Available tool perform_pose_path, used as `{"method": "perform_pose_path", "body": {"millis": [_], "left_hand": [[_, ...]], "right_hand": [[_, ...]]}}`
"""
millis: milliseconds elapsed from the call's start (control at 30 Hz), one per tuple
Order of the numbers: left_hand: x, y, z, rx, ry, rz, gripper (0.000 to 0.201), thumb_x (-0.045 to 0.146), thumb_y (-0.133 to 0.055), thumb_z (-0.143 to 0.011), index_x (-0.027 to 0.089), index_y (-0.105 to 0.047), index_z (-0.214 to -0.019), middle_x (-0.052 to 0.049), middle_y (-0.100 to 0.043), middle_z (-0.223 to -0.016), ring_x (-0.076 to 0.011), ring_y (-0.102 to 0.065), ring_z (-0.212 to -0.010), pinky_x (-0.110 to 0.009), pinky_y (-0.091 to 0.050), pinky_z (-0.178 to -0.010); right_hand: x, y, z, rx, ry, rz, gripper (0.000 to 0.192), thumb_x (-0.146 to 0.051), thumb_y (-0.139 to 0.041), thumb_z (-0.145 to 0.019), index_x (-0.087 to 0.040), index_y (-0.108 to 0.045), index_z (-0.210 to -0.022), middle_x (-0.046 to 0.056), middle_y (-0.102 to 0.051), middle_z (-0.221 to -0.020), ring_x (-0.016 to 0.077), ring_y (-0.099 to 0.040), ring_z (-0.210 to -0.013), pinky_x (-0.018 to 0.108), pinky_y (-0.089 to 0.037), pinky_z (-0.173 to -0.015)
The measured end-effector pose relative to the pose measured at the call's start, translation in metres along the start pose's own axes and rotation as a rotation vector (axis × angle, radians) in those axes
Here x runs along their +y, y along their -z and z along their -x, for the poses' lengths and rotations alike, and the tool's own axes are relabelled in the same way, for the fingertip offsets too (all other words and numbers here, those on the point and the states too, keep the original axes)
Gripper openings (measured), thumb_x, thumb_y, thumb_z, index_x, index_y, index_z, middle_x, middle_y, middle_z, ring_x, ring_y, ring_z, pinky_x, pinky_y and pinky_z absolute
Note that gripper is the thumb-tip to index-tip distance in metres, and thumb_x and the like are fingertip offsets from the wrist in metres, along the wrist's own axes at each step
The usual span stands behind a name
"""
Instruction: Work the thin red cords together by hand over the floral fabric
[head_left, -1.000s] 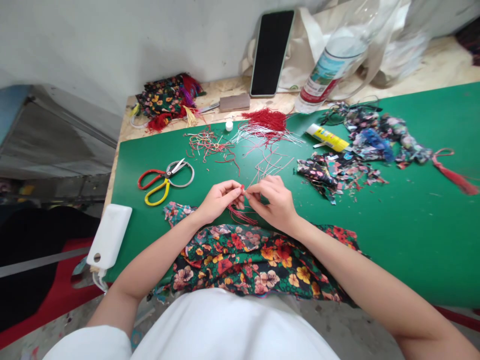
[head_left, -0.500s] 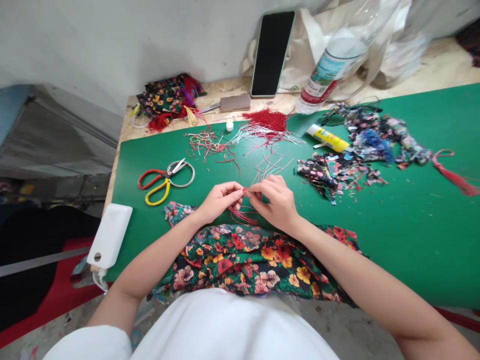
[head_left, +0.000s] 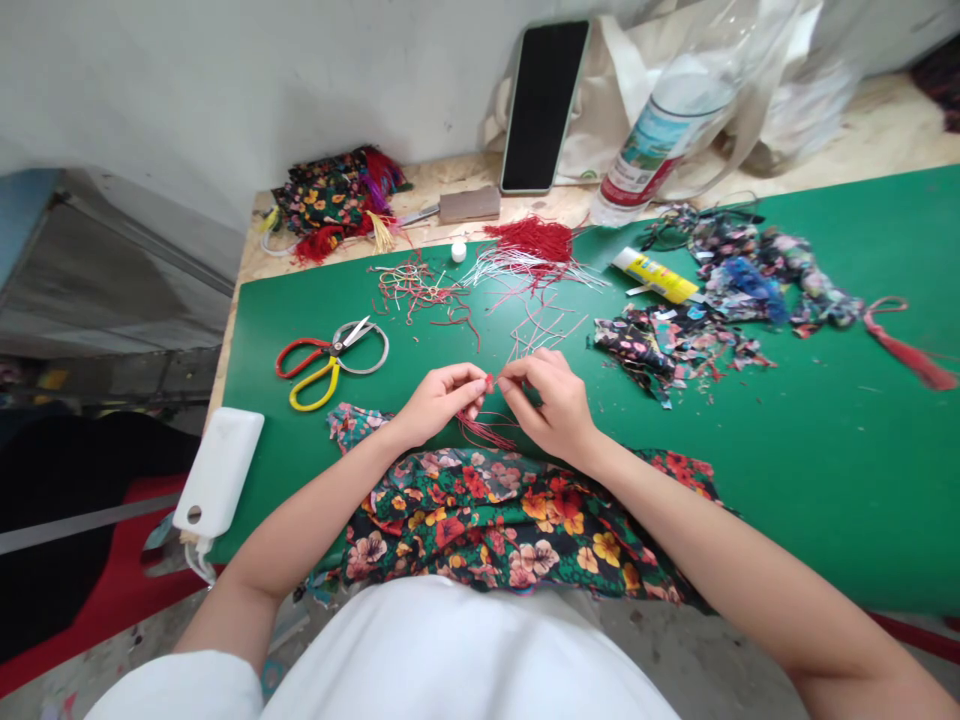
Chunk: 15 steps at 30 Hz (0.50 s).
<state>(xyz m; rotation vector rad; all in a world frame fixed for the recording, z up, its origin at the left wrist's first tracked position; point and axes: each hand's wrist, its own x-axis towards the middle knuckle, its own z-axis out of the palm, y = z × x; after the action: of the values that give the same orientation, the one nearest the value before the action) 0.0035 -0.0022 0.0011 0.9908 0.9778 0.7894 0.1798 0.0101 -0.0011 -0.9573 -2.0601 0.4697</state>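
Observation:
Between the thumb and fingers of my left hand (head_left: 442, 402) is pinched a small red tassel (head_left: 487, 432). Its tied top pokes out at the fingertips, and its strands hang below over the table. Just to the right, my right hand (head_left: 553, 408) is closed in a pinch close to the tassel's top. Whatever sits in those fingertips is too small to make out. Nearer my body, a floral cloth (head_left: 487, 520) lies bunched under both forearms. Thin pale red cords (head_left: 544, 325) are scattered beyond my hands.
Scissors (head_left: 334, 360) lie at left beside a grey ring (head_left: 386, 345), above a white power bank (head_left: 221, 470). Red threads (head_left: 536, 240), a glue tube (head_left: 656, 277) and fabric scraps (head_left: 652, 350) lie farther back. A phone (head_left: 546, 105) and a bottle (head_left: 652, 150) stand behind.
My right fingertips have drawn slightly to the right, so a small gap shows beside the tassel's top. My left hand keeps its pinch in the same place.

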Motion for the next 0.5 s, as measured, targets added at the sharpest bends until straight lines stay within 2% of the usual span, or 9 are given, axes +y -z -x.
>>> {"method": "perform_pose_path", "body": {"millis": [500], "left_hand": [[-0.0005,0.0005,-0.0006,-0.009,-0.008,0.01,0.036,0.047,-0.065,-0.075,0.013,-0.057,-0.08,0.004,-0.053,-0.06,-0.0033,-0.048,-0.05,-0.018,-0.038,-0.051]], "right_hand": [[0.0028,-0.003,0.0002,-0.019,0.047,-0.009,0.006,-0.022,-0.058,-0.086,-0.021,-0.055,-0.081,-0.001,-0.061,-0.064,0.014,-0.05,-0.063,0.031,-0.039,-0.066]]}}
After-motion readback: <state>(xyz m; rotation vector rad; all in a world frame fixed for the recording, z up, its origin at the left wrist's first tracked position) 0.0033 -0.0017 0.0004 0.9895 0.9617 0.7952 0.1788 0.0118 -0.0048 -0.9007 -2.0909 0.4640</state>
